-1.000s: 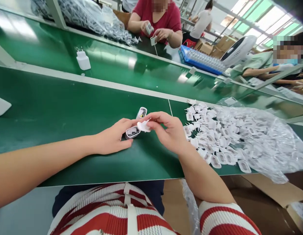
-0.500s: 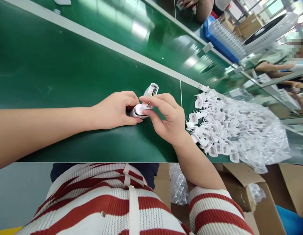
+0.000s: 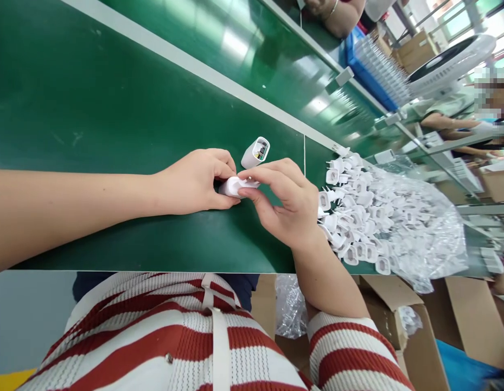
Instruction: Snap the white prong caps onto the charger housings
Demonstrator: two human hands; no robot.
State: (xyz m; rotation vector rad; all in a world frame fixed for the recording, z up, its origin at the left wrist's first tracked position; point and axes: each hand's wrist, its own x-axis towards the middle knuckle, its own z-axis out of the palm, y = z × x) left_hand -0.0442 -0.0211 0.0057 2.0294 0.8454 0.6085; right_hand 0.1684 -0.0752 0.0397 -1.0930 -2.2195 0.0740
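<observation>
My left hand (image 3: 197, 179) is closed around a white charger housing (image 3: 226, 188), which lies low over the green tabletop. My right hand (image 3: 290, 203) pinches a white plug cap (image 3: 237, 185) with metal pins between thumb and index finger, pressed against the end of that housing. No gap shows between the two parts from here; fingers hide some of the joint. Just beyond my right fingertips rests a second white charger housing (image 3: 252, 156), its open end facing me with electronic parts visible inside. To the right of my right hand spreads a pile of white plug caps (image 3: 357, 201).
A clear plastic bag (image 3: 434, 244) lies under and around the pile's right side. Across the bench are a blue tray (image 3: 353, 60), a white fan (image 3: 451, 65) and other people's arms. Cardboard boxes (image 3: 426, 336) stand below the table's front edge.
The plug cap has gone from tilted, with a dark gap at the housing, to sitting flush against it. Both hands stay in nearly the same place; the view has shifted slightly.
</observation>
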